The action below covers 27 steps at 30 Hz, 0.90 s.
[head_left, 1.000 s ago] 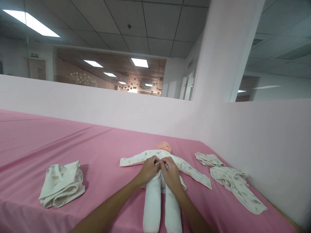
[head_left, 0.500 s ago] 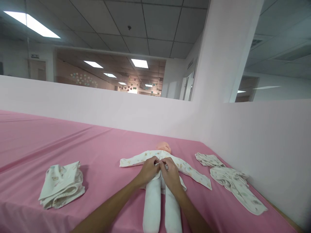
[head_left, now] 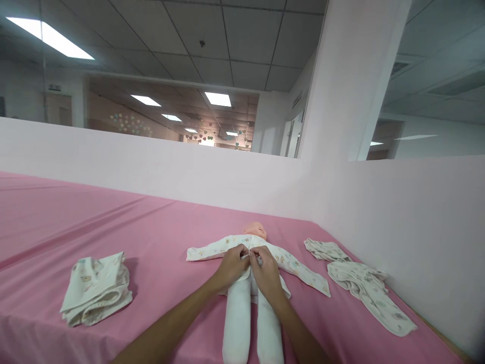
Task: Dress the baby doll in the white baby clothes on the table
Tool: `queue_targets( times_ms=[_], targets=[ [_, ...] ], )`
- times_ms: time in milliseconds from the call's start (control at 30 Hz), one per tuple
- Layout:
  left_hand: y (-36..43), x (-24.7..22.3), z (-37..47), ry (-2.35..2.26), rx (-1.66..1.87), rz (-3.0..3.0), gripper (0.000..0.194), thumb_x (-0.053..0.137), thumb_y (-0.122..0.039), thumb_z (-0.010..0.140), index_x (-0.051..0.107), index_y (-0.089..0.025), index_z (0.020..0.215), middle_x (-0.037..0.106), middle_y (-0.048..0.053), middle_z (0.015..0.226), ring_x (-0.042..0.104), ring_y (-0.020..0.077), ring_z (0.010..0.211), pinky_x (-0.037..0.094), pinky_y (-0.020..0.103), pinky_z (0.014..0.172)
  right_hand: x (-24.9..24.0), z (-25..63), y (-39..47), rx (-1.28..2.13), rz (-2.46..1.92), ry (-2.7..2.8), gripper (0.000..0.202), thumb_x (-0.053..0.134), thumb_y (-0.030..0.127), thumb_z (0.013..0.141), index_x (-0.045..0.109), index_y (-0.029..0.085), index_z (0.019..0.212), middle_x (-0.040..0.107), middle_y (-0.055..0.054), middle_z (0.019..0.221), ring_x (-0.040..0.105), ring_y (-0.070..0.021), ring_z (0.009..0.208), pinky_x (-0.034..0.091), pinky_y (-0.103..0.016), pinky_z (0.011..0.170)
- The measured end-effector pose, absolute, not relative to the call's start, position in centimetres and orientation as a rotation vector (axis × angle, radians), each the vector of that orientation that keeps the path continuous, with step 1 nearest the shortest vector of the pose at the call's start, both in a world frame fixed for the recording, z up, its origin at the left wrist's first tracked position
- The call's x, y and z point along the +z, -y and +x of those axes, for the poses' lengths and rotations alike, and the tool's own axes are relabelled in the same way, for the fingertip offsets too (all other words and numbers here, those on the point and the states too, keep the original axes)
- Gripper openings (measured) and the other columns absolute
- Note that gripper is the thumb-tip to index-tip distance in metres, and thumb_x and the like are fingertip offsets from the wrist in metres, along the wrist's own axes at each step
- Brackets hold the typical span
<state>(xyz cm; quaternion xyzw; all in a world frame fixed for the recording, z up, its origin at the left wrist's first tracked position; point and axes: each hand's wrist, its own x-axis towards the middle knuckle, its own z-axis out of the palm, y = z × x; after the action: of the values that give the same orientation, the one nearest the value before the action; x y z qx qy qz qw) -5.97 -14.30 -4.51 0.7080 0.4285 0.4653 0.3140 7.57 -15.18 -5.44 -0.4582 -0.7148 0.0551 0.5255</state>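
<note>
A baby doll [head_left: 256, 229] lies on its back, its head toward the wall and its white legs [head_left: 237, 321] toward me. It wears a white printed baby shirt [head_left: 299, 263] with long sleeves spread to both sides. My left hand [head_left: 233, 263] pinches the shirt's front edge at the middle of the chest. Right beside it, my right hand [head_left: 266, 270] pinches the other front edge, the fingertips of both hands nearly touching. Whatever fastening lies between the fingers is hidden.
The doll rests on a pink sheet [head_left: 159, 242]. At the left sits a folded printed cloth [head_left: 96, 288]. Crumpled printed baby clothes [head_left: 364, 283] lie at the right, near the white wall [head_left: 417, 217]. A low wall with windows runs along the back.
</note>
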Motion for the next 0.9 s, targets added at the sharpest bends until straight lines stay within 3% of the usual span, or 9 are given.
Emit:
queue_targets(
  times_ms=[900],
  targets=[
    [14.8,-4.25,-5.99,-1.12,1.245,1.851,0.014,0.052,-0.028,0.08,0.046,-0.02,0.07,0.05,-0.003,0.068,0.04,0.0139,0.065,0.032,0.025,0.06,-5.5,7.53,15.13,0.113,-1.093,1.712,0.02,0.044,0.028,0.092,0.058,0.022,0.079,0.062,-0.005,0.087,0.058,-0.0207,0.084,0.045,-0.034,0.079]
  ],
)
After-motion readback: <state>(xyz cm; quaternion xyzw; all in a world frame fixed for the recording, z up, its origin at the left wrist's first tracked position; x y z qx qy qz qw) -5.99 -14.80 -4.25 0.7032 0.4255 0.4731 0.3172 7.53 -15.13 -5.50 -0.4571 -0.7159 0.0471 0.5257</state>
